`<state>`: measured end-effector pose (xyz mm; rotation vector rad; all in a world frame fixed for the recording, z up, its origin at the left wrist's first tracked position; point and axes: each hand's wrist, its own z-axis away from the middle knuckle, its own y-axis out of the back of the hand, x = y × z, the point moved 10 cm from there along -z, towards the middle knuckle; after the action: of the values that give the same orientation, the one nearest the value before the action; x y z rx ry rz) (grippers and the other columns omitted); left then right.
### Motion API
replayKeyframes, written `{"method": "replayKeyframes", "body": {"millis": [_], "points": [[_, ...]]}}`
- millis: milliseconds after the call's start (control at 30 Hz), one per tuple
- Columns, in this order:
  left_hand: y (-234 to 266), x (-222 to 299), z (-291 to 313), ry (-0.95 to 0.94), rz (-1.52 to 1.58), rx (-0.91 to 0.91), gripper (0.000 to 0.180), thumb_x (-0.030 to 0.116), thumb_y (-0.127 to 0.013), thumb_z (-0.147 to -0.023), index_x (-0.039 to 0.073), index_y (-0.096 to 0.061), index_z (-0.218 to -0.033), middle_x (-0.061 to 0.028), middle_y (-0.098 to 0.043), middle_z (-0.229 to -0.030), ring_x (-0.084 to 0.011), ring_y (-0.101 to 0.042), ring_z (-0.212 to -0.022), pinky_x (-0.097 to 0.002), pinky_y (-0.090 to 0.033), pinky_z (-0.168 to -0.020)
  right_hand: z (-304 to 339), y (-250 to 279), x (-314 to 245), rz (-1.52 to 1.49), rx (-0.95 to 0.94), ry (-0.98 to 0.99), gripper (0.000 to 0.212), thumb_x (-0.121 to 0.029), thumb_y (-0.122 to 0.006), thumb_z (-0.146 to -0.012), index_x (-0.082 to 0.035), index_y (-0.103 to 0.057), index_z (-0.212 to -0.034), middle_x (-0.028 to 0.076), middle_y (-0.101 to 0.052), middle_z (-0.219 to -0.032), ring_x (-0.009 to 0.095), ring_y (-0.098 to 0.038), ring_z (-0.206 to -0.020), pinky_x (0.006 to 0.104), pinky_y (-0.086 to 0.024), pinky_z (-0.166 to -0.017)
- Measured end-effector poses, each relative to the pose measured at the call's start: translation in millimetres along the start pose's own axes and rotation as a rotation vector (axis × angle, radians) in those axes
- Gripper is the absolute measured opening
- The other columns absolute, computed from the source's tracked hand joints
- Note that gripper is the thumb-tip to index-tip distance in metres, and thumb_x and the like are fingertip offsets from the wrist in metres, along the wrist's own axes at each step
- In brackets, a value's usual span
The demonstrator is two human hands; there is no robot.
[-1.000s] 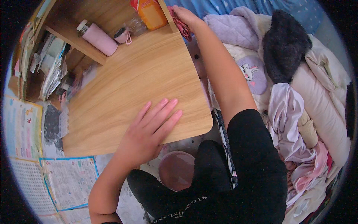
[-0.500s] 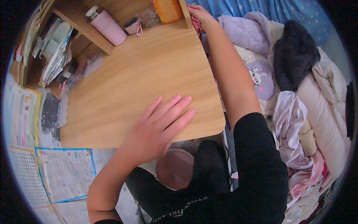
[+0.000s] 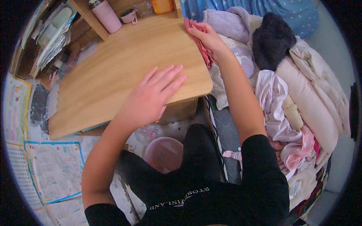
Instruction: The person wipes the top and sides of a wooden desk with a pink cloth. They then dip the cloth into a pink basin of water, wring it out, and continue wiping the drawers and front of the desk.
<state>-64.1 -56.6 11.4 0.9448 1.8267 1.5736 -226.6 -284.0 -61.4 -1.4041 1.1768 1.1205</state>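
My left hand (image 3: 149, 98) lies flat on the near edge of the wooden desk (image 3: 124, 64), fingers stretched out and holding nothing. At the desk's right edge, toward the back, my right hand (image 3: 209, 37) is closed on a crumpled dark-red cloth (image 3: 203, 52). The cloth hangs down along the side of the desktop, between it and the bedding. Part of the cloth is hidden behind my fingers. Beneath the desk's front edge, a pink basin (image 3: 164, 152) stands on the floor between my legs.
On the desk's back shelf stand a pink thermos bottle (image 3: 106, 16), a small pink cup (image 3: 128, 17) and an orange container (image 3: 162, 6). Papers (image 3: 56, 37) are stacked at the left. A bed with a black furry item (image 3: 272, 41) and quilts (image 3: 307, 94) lies to the right.
My right hand has come nearer along the desk's right side, bringing the red cloth into fuller view. The whole scene has shifted as my head moved. My left hand stays flat on the desk.
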Motion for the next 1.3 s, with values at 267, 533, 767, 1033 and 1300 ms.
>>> {"method": "replayKeyframes", "body": {"millis": [267,533,767,1033,1300], "points": [[0.6,-2.0,12.0,-0.052,-0.071,0.110,0.092,-0.004,-0.069,-0.075,0.010,-0.039,-0.161,-0.0121,-0.036,-0.169,-0.0344,-0.036,-0.155,-0.0537,-0.031,-0.127,127.5,0.9,-26.0,0.056,0.054,-0.060,0.040,-0.025,-0.077,-0.097,-0.003,-0.059,-0.125,0.008,-0.068,-0.113,0.015,-0.064,-0.100,0.0311,-0.053,-0.088],[8.0,-1.6,22.1,-0.057,-0.247,0.271,0.084,0.006,-0.071,-0.080,0.008,-0.042,-0.158,-0.0109,-0.044,-0.164,-0.0331,-0.040,-0.152,-0.0480,-0.035,-0.124,235.6,6.0,-84.0,0.488,0.125,0.118,0.032,-0.022,-0.074,-0.100,-0.001,-0.065,-0.124,0.006,-0.071,-0.107,0.012,-0.065,-0.096,0.0298,-0.053,-0.086],[45.6,-6.6,60.6,0.097,-0.119,0.465,0.067,0.023,-0.072,-0.089,0.007,-0.051,-0.150,-0.0128,-0.056,-0.151,-0.0364,-0.051,-0.140,-0.0478,-0.042,-0.118,215.1,-69.0,-157.5,1.060,0.270,0.560,0.031,-0.022,-0.071,-0.097,-0.009,-0.068,-0.125,0.021,-0.074,-0.116,0.041,-0.072,-0.103,0.0480,-0.058,-0.088],[65.7,-94.6,263.4,0.584,-0.425,0.738,0.044,0.018,-0.059,-0.097,0.006,-0.062,-0.138,-0.0164,-0.060,-0.144,-0.0410,-0.051,-0.138,-0.0524,-0.038,-0.118,232.2,-262.3,-109.9,1.327,0.065,0.851,0.032,-0.031,-0.059,-0.097,-0.003,-0.074,-0.103,0.016,-0.072,-0.110,0.034,-0.064,-0.111,0.0494,-0.050,-0.098],[66.5,-140.2,357.1,0.695,-0.526,0.784,0.053,0.019,-0.054,-0.099,0.004,-0.054,-0.150,-0.0201,-0.052,-0.154,-0.0428,-0.044,-0.145,-0.0544,-0.032,-0.122,213.8,-220.8,-85.3,1.214,0.025,0.647,0.044,-0.045,-0.057,-0.099,-0.025,-0.072,-0.135,0.020,-0.058,-0.146,0.042,-0.052,-0.137,0.0515,-0.044,-0.115]]}}
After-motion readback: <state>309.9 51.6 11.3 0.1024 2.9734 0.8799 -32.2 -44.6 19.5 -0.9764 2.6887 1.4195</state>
